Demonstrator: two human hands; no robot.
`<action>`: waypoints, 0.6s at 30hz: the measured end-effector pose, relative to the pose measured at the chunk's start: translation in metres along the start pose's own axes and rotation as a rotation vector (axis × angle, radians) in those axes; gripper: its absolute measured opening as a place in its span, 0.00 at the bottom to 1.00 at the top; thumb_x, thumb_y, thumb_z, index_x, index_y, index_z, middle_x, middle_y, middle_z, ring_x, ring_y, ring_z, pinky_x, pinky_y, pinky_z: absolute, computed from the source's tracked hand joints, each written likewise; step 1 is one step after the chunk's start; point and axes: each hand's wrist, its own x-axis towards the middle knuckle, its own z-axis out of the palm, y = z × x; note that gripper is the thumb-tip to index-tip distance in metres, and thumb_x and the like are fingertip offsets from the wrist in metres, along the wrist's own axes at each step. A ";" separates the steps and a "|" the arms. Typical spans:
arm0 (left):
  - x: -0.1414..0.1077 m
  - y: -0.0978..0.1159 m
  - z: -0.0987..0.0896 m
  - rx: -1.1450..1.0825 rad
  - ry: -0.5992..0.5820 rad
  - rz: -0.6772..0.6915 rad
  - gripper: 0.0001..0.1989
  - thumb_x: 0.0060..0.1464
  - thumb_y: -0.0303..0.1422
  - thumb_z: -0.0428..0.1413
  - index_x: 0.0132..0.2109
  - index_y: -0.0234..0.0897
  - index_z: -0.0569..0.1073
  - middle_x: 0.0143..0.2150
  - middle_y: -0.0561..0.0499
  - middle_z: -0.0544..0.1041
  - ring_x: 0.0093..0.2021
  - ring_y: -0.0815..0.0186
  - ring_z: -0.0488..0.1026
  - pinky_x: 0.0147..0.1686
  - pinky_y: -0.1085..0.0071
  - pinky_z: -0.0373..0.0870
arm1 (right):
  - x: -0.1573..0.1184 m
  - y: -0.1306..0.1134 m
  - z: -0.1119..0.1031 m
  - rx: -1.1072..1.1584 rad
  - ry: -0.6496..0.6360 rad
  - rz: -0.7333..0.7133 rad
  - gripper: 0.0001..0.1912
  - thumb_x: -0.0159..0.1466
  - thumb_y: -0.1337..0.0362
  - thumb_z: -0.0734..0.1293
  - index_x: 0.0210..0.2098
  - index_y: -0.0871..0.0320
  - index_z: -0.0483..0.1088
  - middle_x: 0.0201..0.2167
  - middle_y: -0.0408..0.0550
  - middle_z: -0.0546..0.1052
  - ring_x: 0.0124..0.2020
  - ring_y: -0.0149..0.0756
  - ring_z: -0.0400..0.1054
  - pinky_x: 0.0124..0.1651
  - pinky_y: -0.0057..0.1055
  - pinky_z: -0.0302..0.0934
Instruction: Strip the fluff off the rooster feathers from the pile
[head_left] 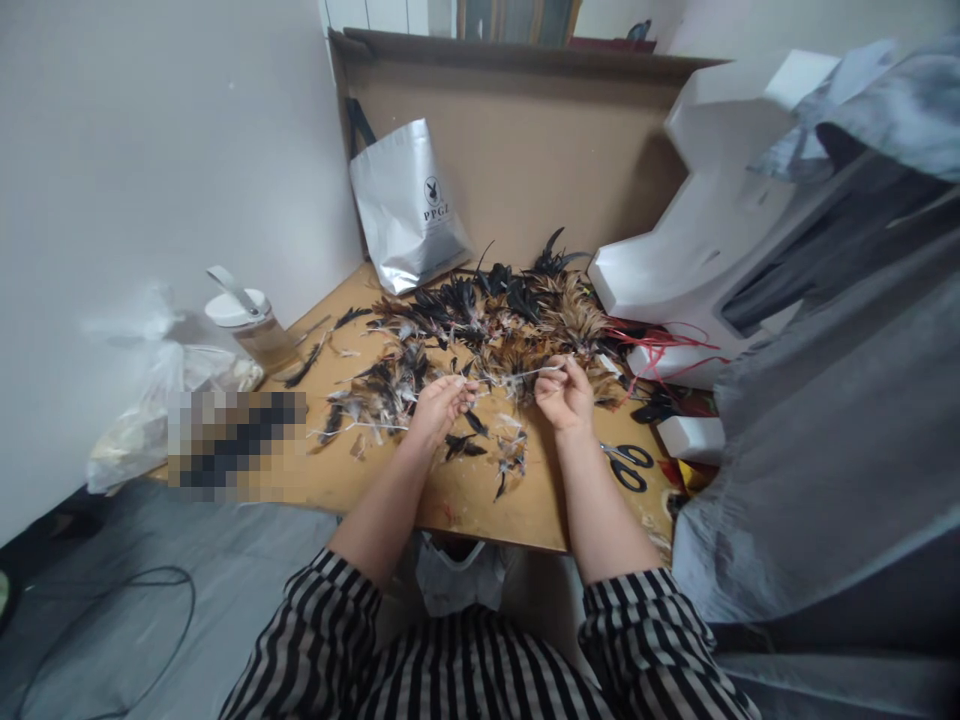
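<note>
Between my two hands runs a thin white string (529, 373), held above the table. My left hand (444, 405) pinches it near the middle, and a length of it trails left past the wrist. My right hand (564, 395) is raised a little higher, fingers closed on the string's other stretch. Behind and below both hands lie heaps of black feathers (450, 305) and brown feathers (574, 312). A few loose dark feathers (465, 446) and a small feather cluster (511, 455) rest nearer the front edge. Whether a feather is in my left fingertips is too small to tell.
Black-handled scissors (628, 467) lie right of my right forearm. Red cords (660, 345) hang by white foam (660, 260). At left stand a lidded cup (255, 325) and a plastic bag (142, 410). A silver bag (405, 210) leans against the cardboard (540, 150) behind.
</note>
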 end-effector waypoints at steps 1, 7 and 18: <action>0.000 -0.001 -0.001 0.014 0.000 0.005 0.14 0.42 0.35 0.59 0.34 0.31 0.67 0.33 0.46 0.75 0.25 0.75 0.69 0.22 0.80 0.61 | -0.001 -0.005 -0.002 0.023 0.010 -0.049 0.07 0.52 0.61 0.65 0.25 0.55 0.61 0.24 0.40 0.65 0.20 0.25 0.54 0.19 0.23 0.50; -0.004 -0.002 0.002 0.128 -0.037 -0.004 0.15 0.42 0.37 0.58 0.33 0.31 0.67 0.28 0.49 0.74 0.21 0.77 0.66 0.18 0.81 0.58 | -0.009 -0.029 -0.009 0.179 -0.055 -0.224 0.06 0.53 0.63 0.66 0.27 0.54 0.61 0.20 0.38 0.59 0.18 0.23 0.50 0.19 0.22 0.49; -0.014 -0.001 0.020 0.305 -0.064 0.030 0.15 0.42 0.39 0.58 0.33 0.32 0.68 0.28 0.49 0.74 0.21 0.76 0.66 0.18 0.81 0.57 | -0.010 0.008 0.016 -0.318 -0.252 0.352 0.12 0.45 0.65 0.69 0.28 0.60 0.65 0.18 0.38 0.62 0.18 0.22 0.54 0.19 0.21 0.45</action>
